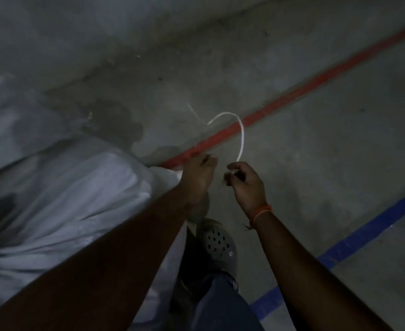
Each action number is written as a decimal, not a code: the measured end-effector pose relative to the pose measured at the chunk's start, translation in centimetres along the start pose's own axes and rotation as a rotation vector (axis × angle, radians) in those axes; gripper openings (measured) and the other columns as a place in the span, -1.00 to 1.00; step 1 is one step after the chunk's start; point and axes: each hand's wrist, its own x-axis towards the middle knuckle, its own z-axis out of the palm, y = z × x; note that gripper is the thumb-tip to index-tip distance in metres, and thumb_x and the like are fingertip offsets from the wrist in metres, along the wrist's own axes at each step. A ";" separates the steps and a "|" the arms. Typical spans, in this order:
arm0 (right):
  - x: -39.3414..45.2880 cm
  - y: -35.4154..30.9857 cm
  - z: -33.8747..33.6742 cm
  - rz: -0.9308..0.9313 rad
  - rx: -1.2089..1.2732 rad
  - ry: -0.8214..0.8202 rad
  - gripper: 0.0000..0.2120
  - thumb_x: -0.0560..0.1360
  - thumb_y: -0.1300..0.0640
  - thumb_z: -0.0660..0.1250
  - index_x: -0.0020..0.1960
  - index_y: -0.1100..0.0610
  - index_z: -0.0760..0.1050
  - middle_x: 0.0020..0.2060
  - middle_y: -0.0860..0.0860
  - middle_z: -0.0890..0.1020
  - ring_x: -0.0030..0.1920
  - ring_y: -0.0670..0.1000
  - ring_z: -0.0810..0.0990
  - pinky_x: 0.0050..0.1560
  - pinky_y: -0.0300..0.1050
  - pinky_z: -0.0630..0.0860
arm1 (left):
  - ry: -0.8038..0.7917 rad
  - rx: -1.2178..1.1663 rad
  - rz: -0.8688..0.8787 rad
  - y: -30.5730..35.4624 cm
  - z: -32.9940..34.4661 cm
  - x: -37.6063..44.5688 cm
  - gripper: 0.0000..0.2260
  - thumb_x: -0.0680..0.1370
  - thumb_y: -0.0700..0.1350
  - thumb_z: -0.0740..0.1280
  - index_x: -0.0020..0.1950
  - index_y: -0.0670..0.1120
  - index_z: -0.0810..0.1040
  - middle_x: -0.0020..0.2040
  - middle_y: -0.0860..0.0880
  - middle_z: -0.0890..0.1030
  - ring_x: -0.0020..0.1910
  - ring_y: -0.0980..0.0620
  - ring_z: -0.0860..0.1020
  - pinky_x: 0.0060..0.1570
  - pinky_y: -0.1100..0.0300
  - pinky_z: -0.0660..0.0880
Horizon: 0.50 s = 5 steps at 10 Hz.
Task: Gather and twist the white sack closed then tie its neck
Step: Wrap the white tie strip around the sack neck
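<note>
A large white sack [60,187] lies on the concrete floor at the left, in dim light. My left hand [198,177] is closed at the sack's right end, where the gathered neck [165,172] is; the hand hides most of the neck. My right hand [245,185] pinches the near end of a white string [241,137]. The string arcs up and away from my fingers, with its thin far end trailing over the floor to the upper left.
A red tape line [292,94] runs diagonally across the floor past the sack's end. A blue tape line [364,232] runs at the lower right. My foot in a grey perforated clog [218,242] stands below my hands. A grey wall [77,32] rises behind.
</note>
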 end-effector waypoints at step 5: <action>-13.8 -27.4 6.3 -0.590 0.139 -0.276 -0.88 0.44 0.08 0.41 -0.06 -0.02 0.70 -0.30 -0.02 0.69 -0.23 0.01 0.67 -0.10 0.02 0.65 | 0.222 -0.201 0.249 16.0 -21.1 -14.5 -0.67 0.73 -0.11 0.10 -0.14 -0.13 0.54 -0.35 -0.06 0.45 -0.54 0.12 0.43 -0.51 0.34 0.37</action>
